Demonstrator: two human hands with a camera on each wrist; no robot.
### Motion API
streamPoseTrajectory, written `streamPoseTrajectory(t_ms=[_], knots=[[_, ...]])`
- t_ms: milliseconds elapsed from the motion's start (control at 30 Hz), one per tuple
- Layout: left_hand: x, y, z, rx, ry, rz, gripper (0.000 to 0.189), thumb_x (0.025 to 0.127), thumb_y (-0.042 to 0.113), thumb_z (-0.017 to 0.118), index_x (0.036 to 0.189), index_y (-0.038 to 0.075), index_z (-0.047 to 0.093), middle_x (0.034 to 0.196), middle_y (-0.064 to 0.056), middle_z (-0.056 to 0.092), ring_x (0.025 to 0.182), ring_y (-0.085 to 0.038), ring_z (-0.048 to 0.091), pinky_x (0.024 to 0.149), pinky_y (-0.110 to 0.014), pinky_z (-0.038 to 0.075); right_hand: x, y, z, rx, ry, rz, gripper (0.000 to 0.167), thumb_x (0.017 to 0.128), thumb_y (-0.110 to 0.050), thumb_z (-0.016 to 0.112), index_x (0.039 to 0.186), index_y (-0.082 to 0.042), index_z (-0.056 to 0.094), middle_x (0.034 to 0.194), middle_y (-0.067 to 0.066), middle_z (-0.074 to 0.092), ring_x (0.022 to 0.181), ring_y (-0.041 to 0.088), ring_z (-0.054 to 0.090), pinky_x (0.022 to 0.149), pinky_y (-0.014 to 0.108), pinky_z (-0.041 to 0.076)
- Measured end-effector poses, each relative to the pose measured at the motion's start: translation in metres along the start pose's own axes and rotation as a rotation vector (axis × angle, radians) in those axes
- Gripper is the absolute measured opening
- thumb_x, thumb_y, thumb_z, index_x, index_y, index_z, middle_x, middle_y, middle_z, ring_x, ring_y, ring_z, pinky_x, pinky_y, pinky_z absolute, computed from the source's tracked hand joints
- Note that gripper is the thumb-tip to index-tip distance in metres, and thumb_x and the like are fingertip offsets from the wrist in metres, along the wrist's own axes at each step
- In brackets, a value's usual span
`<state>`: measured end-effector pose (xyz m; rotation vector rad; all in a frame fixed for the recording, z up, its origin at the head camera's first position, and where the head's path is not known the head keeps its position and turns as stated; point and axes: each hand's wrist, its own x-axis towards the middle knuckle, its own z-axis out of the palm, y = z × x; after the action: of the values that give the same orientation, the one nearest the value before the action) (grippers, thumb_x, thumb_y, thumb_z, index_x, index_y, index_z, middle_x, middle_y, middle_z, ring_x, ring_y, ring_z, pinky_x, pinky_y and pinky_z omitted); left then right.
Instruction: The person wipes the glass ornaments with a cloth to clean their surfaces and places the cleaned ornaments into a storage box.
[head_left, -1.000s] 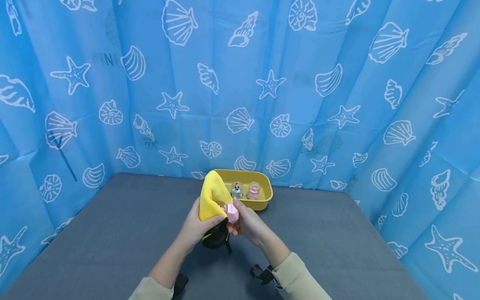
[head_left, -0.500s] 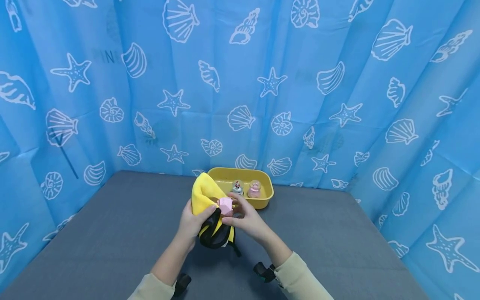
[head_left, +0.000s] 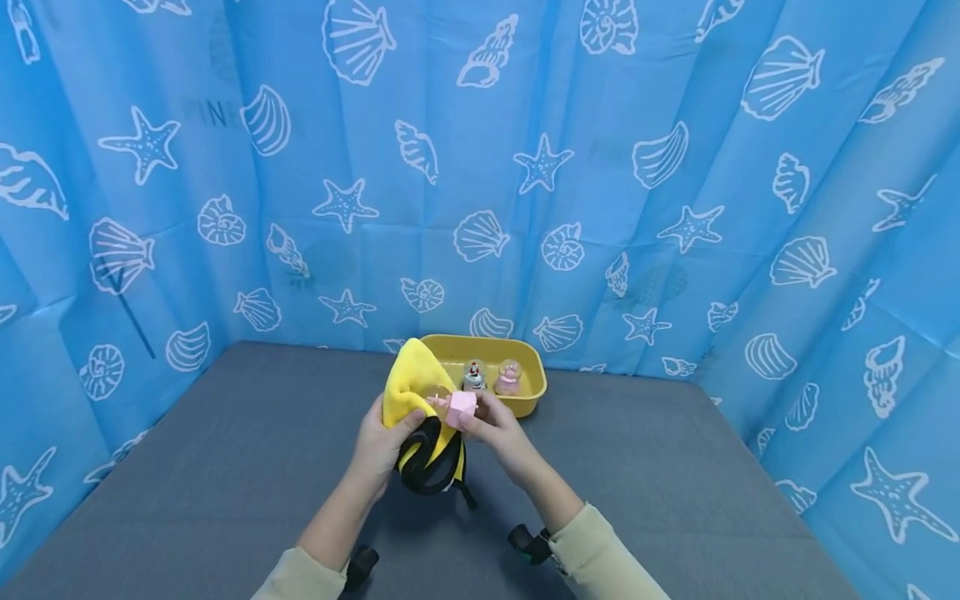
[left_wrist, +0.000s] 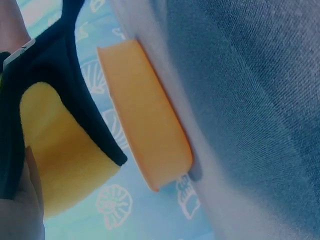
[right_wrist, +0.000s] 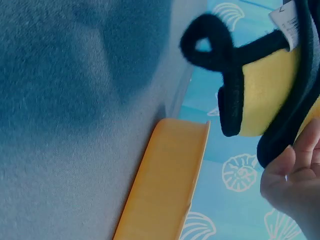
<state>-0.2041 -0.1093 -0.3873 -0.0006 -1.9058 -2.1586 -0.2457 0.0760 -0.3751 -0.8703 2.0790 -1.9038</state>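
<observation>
In the head view my left hand (head_left: 377, 448) grips a yellow cloth (head_left: 411, 375) with a black edging, thumb on its near side. A small snow globe (head_left: 461, 408) lies on its side against the cloth, its faceted pink base facing right. My right hand (head_left: 507, 443) pinches that base between thumb and fingers. Part of the clear dome shows against the yellow fabric. Both hands are raised over the grey table. In the right wrist view the cloth (right_wrist: 267, 92) shows a black loop and a white label, and it hides the globe.
A yellow tray (head_left: 534, 387) stands behind the hands, near the blue seashell curtain (head_left: 540, 233). Inside it are a snow globe with a whitish base (head_left: 474, 377) and a pink one (head_left: 508, 379). The grey tabletop (head_left: 675, 483) spreads around them.
The right fingers spread around the globe half a second ago and now pinch its base. The globe has turned within the cloth, and more black edging hangs below than a second ago.
</observation>
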Motion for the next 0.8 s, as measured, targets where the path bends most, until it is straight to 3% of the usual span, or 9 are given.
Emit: streamPoseTrajectory(t_ms=[133,433,800], knots=[[0.0000,0.0014,-0.0022,0.029,-0.010,0.006,0.047,0.093,0.012,0.067,0.130,-0.004,0.045,0.106,-0.012,0.053,0.092,-0.018,0.055,0.079,-0.028,0.049,0.0010,-0.0006,0.0019,0.065,-0.007,0.053,0.032,0.100,-0.021,0.042,0.115,0.007,0.047,0.084,0.002,0.052,0.073,0.015,0.048,0.069,0.025,0.043],[-0.0028,0.0073,-0.0013,0.088,-0.160,0.036,0.063,0.089,0.015,0.072,0.138,0.004,0.034,0.118,-0.015,0.048,0.102,-0.027,0.049,0.087,-0.036,0.047,-0.0002,-0.0056,0.0053,0.130,-0.047,0.123,0.034,0.104,-0.030,0.037,0.105,0.000,0.052,0.079,0.003,0.056,0.067,0.014,0.049,0.065,0.024,0.046],[-0.0047,0.0039,0.0008,0.104,-0.095,0.061,0.049,0.093,0.012,0.066,0.132,-0.003,0.040,0.110,-0.015,0.051,0.096,-0.024,0.052,0.082,-0.032,0.047,0.0022,-0.0032,0.0089,0.016,-0.027,0.153,0.043,0.106,-0.040,0.030,0.090,-0.008,0.054,0.064,0.002,0.052,0.056,0.015,0.046,0.056,0.025,0.041]])
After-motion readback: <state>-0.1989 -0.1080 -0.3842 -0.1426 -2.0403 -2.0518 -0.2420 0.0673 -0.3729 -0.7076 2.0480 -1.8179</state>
